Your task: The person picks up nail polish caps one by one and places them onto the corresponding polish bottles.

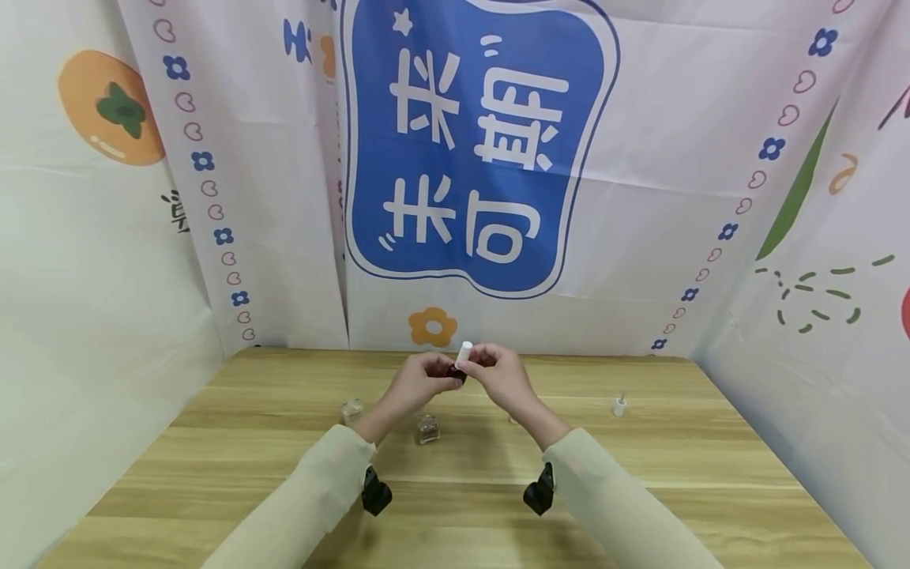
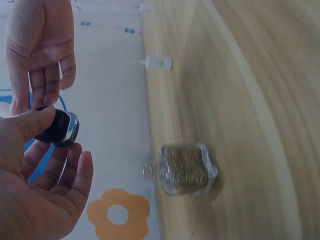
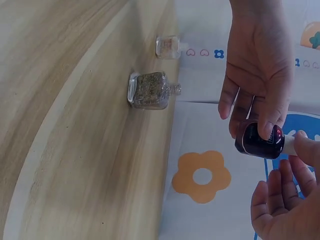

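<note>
Above the table's far part, my left hand [image 1: 421, 381] holds a small dark red nail polish bottle [image 3: 260, 140] between thumb and fingers. My right hand [image 1: 500, 377] pinches its white cap [image 1: 464, 352], which sits at the bottle's neck; whether it is screwed tight cannot be told. The bottle tilts a little in the head view. Below the hands, an uncapped clear glass bottle [image 1: 428, 429] with gold-brown glitter stands upright. Another uncapped glass bottle [image 3: 168, 47], with paler contents, stands left of it, partly behind my left wrist in the head view.
On the right of the wooden table [image 1: 455, 506] a white cap [image 1: 619, 405] stands with its brush up. A second white cap [image 2: 159, 62] is nearer, mostly behind my right wrist in the head view. A printed cloth [image 1: 640, 261] hangs along the table's back edge.
</note>
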A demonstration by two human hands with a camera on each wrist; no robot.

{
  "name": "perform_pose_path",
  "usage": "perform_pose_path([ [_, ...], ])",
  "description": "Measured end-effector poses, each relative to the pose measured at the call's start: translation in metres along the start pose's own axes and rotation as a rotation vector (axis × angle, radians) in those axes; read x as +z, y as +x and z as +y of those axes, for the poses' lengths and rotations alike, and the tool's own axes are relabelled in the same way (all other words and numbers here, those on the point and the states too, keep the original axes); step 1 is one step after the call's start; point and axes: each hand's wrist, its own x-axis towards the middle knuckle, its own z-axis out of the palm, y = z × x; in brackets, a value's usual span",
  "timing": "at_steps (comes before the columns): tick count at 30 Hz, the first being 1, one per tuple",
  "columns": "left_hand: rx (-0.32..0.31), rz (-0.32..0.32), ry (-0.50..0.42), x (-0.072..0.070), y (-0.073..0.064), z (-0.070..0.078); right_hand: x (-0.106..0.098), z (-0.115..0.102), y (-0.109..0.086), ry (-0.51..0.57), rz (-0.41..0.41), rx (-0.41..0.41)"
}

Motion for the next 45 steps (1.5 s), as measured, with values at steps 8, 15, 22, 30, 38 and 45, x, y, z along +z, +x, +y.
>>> perform_pose_path([
  [8,0.004,-0.076,0.098,-0.004,0.017,-0.013,0.008,0.015,0.013,-0.007,-0.010,0.019],
  [15,0.041,-0.181,0.132,-0.008,0.031,-0.020,0.016,0.022,0.021,-0.068,-0.031,0.021],
  [22,0.041,-0.211,0.144,-0.007,0.038,-0.029,0.025,0.033,0.028,-0.117,-0.041,0.011],
  [30,0.017,-0.182,0.198,-0.003,0.040,-0.037,0.032,0.045,0.032,-0.107,-0.016,0.018],
  [38,-0.019,-0.133,0.254,-0.002,0.042,-0.042,0.039,0.051,0.033,-0.068,0.004,0.064],
  [45,-0.019,-0.123,0.272,0.000,0.042,-0.047,0.043,0.053,0.030,-0.075,0.003,0.083],
])
